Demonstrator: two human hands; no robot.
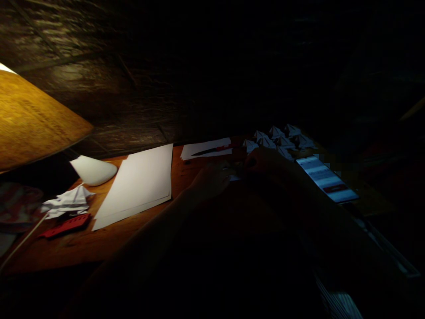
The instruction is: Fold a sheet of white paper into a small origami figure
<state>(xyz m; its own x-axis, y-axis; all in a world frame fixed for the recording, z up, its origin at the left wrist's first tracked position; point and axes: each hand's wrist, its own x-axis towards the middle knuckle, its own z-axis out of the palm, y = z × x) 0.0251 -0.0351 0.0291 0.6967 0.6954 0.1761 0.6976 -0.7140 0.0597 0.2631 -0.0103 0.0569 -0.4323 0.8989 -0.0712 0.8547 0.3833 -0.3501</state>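
Observation:
The scene is very dark. My left hand [212,179] and my right hand [264,161] meet over the wooden table [181,175], fingers pinched together on a small piece of white paper [234,177] between them. Just beyond my right hand lie several small folded white paper shapes [279,137]. A pair of scissors with red handles [212,150] rests on a white sheet [206,148] behind my hands.
A stack of white sheets [139,186] lies left of my hands. Further left are crumpled paper scraps [66,201], a red strip [66,226] and a white cone-shaped paper [93,170]. A lit phone [327,179] lies right. A lampshade [29,119] hangs at left.

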